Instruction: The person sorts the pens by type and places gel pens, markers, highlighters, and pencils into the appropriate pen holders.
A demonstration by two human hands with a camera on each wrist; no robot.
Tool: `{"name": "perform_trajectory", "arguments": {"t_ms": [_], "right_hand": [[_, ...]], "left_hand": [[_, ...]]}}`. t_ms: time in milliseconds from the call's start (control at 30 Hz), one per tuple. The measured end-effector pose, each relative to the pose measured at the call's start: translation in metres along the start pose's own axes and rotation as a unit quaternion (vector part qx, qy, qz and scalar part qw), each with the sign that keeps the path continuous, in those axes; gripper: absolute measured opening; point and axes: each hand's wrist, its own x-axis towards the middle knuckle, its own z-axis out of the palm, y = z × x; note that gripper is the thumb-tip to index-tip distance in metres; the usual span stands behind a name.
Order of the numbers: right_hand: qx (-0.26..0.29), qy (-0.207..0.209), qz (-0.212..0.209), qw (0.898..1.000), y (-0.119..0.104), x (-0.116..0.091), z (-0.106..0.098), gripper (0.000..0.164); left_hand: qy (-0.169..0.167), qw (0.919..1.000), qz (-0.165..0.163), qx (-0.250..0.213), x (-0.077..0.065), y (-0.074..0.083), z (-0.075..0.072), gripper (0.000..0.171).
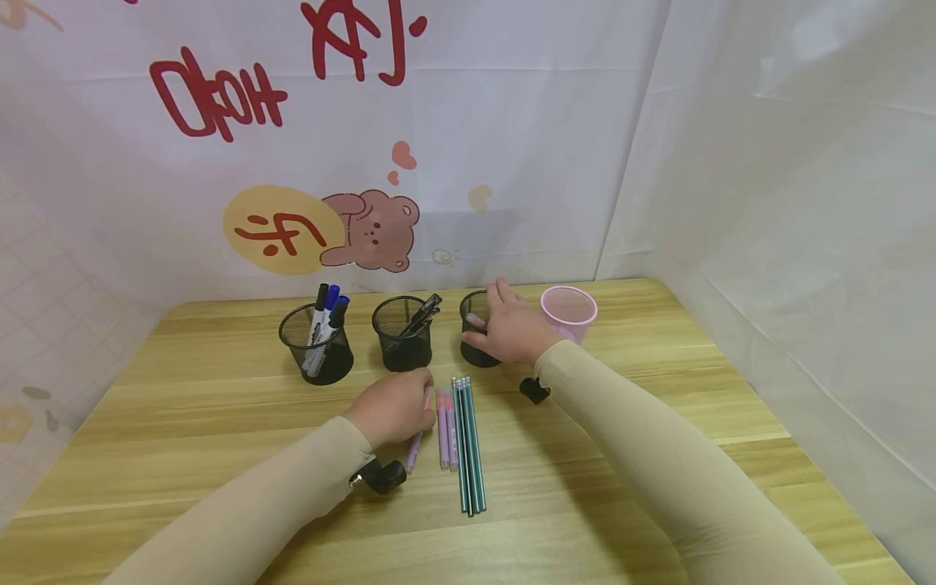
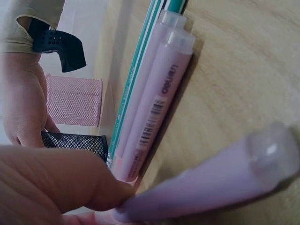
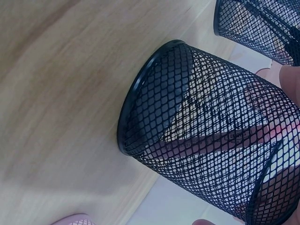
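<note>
Down by my left side, I've got the left hand (image 1: 391,406) pinching a lavender pen (image 1: 414,451) near its pink end, thumb and fingers together on it, tilted over the tabletop (image 1: 219,422). My right hand (image 1: 515,329) is up at the mouth of a black mesh cup (image 3: 211,108), with a similar pen (image 3: 201,145) slanting inside, pink end toward the fingers. Honestly can't tell if that hand's clamped on pen or rim, or just resting there. Just right of the left hand, two more lavender pens (image 1: 443,439) lie side by side, with a bunch of teal pencils (image 1: 471,455) right along them. Further out, the pink mesh cup (image 1: 574,329) sits right of my right hand. Over to the left there's a middle cup (image 1: 407,353) with black pens (image 1: 422,314), then a left-hand cup (image 1: 329,366) of white markers (image 1: 318,325). Cartoon bear (image 1: 380,231) on the backdrop behind, lol.
</note>
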Motion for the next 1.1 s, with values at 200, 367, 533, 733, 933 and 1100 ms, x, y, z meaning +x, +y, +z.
{"name": "perform_trajectory", "arguments": {"t_ms": [200,367,533,733,933,1100], "right_hand": [[-0.003,-0.004,0.006,1.000,-0.001,-0.001,0.000,0.113],[-0.003,0.000,0.003,1.000,-0.001,-0.001,0.001,0.112],[0.000,0.004,-0.002,1.000,-0.001,-0.001,0.000,0.111],[-0.003,0.002,-0.003,1.000,-0.001,-0.002,-0.001,0.112],[0.001,0.003,-0.003,1.000,-0.001,-0.002,-0.001,0.111],[0.001,0.003,0.001,1.000,-0.002,-0.002,-0.001,0.111]], "left_hand": [[0.013,0.9997,0.000,-0.023,-0.001,-0.001,0.000,0.048],[0.018,0.9983,-0.008,-0.055,-0.002,0.000,-0.003,0.046],[0.024,0.9968,-0.008,-0.076,-0.003,0.001,-0.007,0.044],[0.038,0.9932,0.004,-0.110,-0.004,0.001,-0.012,0.044],[0.059,0.9860,0.012,-0.156,-0.003,0.000,-0.016,0.043],[0.075,0.9781,0.015,-0.193,-0.002,0.001,-0.018,0.043]]}}
